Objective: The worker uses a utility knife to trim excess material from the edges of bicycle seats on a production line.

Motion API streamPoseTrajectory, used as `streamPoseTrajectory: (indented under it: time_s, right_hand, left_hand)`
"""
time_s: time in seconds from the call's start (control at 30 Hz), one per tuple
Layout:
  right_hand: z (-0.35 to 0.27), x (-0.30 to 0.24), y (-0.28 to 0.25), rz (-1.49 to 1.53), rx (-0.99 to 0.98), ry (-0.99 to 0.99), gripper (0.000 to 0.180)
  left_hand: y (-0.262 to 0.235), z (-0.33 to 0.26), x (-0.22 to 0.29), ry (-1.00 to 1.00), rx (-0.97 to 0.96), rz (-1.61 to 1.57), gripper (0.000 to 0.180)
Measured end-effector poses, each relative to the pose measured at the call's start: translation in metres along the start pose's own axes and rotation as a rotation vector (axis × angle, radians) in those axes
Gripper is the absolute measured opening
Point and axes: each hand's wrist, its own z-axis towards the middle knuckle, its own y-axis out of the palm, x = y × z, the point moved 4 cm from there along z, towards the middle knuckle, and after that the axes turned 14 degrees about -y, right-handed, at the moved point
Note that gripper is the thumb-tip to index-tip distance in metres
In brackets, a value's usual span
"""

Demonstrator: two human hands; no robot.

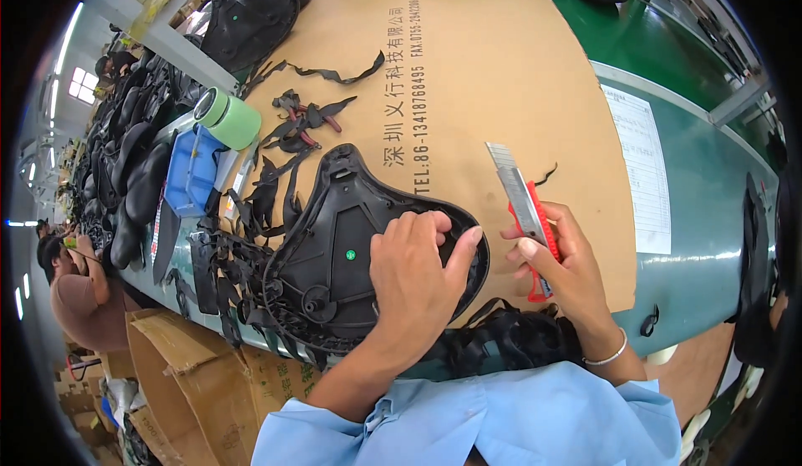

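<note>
Head view: left hand (415, 275) presses flat on ribbed black saddle shell (334, 257); right hand (561, 264) grips red utility knife (526, 215).

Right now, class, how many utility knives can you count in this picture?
1. The red utility knife, blade extended, is gripped in the right hand over the cardboard sheet, right of the black saddle shell under the left hand. Others may hide among the black trimmings.

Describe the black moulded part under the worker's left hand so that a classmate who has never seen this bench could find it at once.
Start at the brown cardboard sheet covering the bench, and look to its near left edge. There the left hand presses on a black saddle-shaped shell, lying underside up. Unlike the thin black offcut strips beside it, it is one broad ribbed piece with a small green dot at its middle.
</note>
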Motion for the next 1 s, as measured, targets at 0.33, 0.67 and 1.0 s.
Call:
streamPoseTrajectory:
  time_s: [0.33, 0.67, 1.0]
  right_hand:
    - [-0.022, -0.023, -0.013, -0.577, -0.130, -0.336, 0.041]
    - [-0.011, -0.044, 0.013, -1.090, -0.458, -0.412, 0.059]
    - [-0.037, -0.056, -0.004, -1.033, -0.402, -0.364, 0.064]
  left_hand:
    - [0.007, -0.002, -0.008, -0.114, 0.042, -0.302, 0.011]
    - [0.005, 0.001, -0.016, -0.215, -0.032, -0.452, 0.010]
    - [-0.004, 0.000, -0.040, -0.432, -0.237, -0.891, 0.008]
